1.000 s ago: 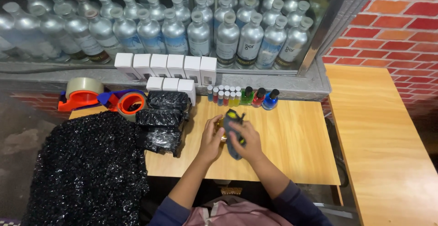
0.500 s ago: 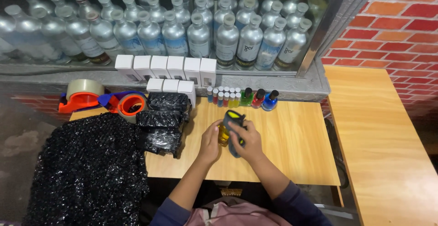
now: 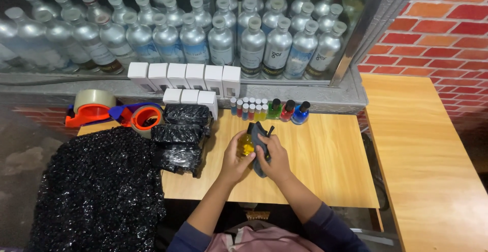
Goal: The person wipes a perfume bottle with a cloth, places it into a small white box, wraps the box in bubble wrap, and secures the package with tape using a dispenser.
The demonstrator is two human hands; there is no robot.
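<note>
The left hand (image 3: pixel 235 161) curls its fingers around a small yellow bottle (image 3: pixel 246 145) at frame centre, steadying it, while the right hand (image 3: pixel 274 160) pinches a dark cloth (image 3: pixel 258 139) against the bottle's side, seemingly for wiping. Both are lifted just over the wooden table (image 3: pixel 325 160). Along the top edge stand small coloured bottles (image 3: pixel 269 109) and white boxes (image 3: pixel 185 76); silver bottles (image 3: pixel 218 38) fill the glass case behind. Brick wall (image 3: pixel 447 23) at upper right.

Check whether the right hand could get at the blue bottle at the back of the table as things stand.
Probably yes: bare tabletop lies between the right hand and the blue bottle, but the hand is occupied with a dark cloth.
</note>
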